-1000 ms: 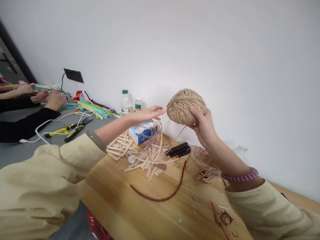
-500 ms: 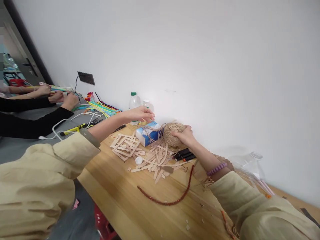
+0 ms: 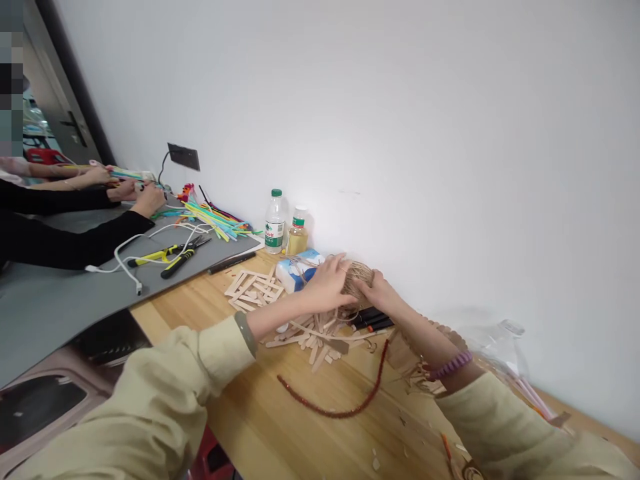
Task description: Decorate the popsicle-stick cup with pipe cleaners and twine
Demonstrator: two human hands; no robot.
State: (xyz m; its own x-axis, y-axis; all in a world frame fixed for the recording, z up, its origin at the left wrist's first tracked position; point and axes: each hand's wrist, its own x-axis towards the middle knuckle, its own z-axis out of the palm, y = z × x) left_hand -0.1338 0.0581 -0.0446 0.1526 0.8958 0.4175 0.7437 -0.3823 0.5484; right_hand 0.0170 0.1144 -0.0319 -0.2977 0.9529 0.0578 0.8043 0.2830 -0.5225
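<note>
A ball of twine is held between my two hands, above a heap of wooden craft sticks. My left hand lies against its left side, fingers curved over the top and thumb below. On the right side my right hand grips the ball with the thumb toward me. Loose twine strands lie over the blue and white tissue pack behind my left hand. Nearer to me on the wooden table, a red-brown pipe cleaner lies in a curve.
Black markers lie just beneath the ball. A water bottle and a small jar stand by the wall. Leftward lie yellow-handled pliers, a white cable and colourful pipe cleaners, near other people's hands. At right lies a clear plastic bottle.
My left hand has come down and to the right onto the ball of twine; before, it was raised to the left of it. My right hand keeps its hold, and the view has shifted slightly.
</note>
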